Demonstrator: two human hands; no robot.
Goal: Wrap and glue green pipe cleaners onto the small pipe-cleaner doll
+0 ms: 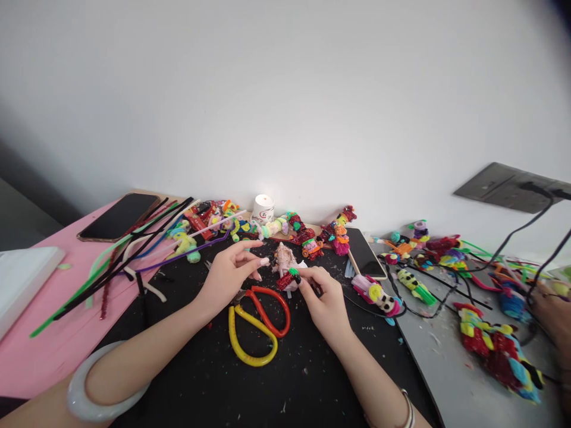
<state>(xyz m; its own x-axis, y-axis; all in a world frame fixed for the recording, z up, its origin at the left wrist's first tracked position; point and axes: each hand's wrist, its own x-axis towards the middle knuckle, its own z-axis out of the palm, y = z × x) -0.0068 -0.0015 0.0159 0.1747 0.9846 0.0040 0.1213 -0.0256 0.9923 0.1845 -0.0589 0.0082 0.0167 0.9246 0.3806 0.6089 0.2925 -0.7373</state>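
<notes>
Centre frame: your right hand pinches the red chenille piece; your left hand, fingers spread, sits just beside it.

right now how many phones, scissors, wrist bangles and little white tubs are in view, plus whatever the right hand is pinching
phones: 2
scissors: 1
wrist bangles: 2
white tub: 1
red fuzzy piece pinched in the right hand: 1
total: 7

A craft desk (likely home): pipe cleaners, scissors.
</notes>
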